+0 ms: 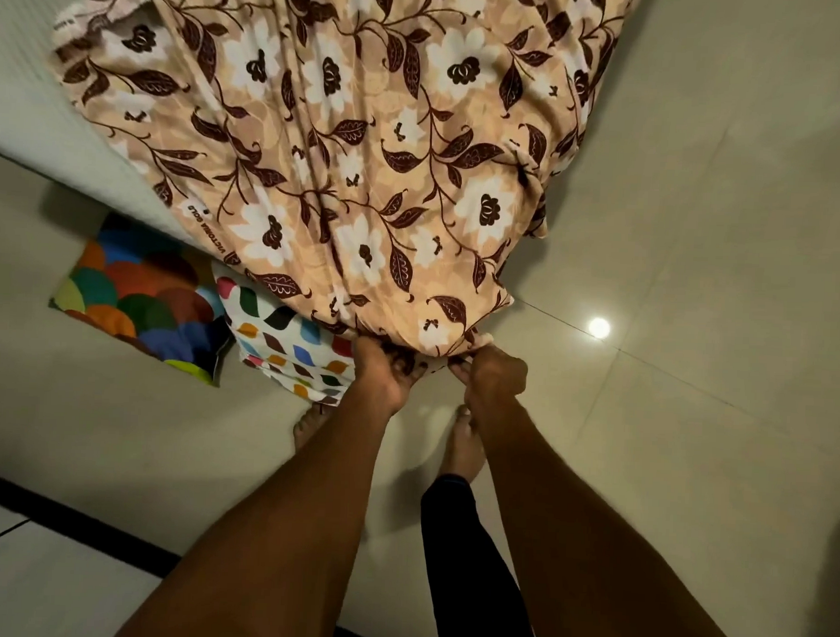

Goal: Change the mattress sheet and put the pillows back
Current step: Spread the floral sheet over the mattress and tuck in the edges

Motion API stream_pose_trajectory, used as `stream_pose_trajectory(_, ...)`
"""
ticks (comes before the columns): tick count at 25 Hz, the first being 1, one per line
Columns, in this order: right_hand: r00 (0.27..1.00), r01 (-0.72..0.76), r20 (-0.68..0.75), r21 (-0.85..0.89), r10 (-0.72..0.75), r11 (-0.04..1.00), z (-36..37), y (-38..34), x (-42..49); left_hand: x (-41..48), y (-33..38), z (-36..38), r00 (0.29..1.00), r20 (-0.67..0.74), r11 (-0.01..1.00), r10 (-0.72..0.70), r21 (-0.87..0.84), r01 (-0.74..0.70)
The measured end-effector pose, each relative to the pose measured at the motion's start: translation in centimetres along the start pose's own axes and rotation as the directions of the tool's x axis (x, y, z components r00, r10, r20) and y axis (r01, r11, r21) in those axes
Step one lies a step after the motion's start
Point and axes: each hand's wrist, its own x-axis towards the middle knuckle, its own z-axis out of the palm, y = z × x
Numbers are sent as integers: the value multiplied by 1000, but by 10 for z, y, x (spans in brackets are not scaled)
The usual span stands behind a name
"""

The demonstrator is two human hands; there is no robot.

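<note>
Where forearms reach forward over tiled floor, left hand and right hand both clutch bunched edge of floral sheet, fingers curled into fabric. Bare feet below hands. Sheet drapes over white mattress. Two colourful pillows lie on floor beside mattress, left of hands.

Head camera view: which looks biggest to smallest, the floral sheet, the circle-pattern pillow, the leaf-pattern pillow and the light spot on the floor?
1. Floral sheet, by far.
2. and 3. Circle-pattern pillow and leaf-pattern pillow: unsure, as the sheet hides part of the leaf one.
4. Light spot.
</note>
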Motion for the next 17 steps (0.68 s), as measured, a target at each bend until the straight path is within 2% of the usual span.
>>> stream_pose_trajectory(2, 999, -10, 46, -47, 12, 999, 1, -8, 11, 7, -7, 2, 1000, -21, 994, 7, -113, -9)
stream_pose_trajectory(4, 997, 64, -36, -116, -69, 991, 5, -14, 14, 17, -12, 8, 998, -56, 988, 14, -156, -22)
stream_pose_trajectory(6, 990, 85, -95, -153, -100, 985, 7, -13, 20, 21, -17, 14, 996, -86, 989, 25, -144, -37)
stream_pose_trajectory(10, 989, 116, -49, -304, -137, 945, -21, -5, 20, 15, -33, 13, 996, -92, 997, -12, -83, 4)
stream_pose_trajectory(13, 961, 164, -153, -362, -232, 918, -17, -18, 28, 12, -32, 12, 997, -82, 995, -12, -101, 3)
stream_pose_trajectory(15, 939, 254, -108, -423, -327, 870, 1, -37, 27, 18, -29, 12, 992, -124, 997, -38, -77, 28)
stream_pose_trajectory(17, 949, 289, -6, -387, -316, 876, 16, -54, 26, 25, -27, 8, 977, -205, 998, -55, -20, 52)
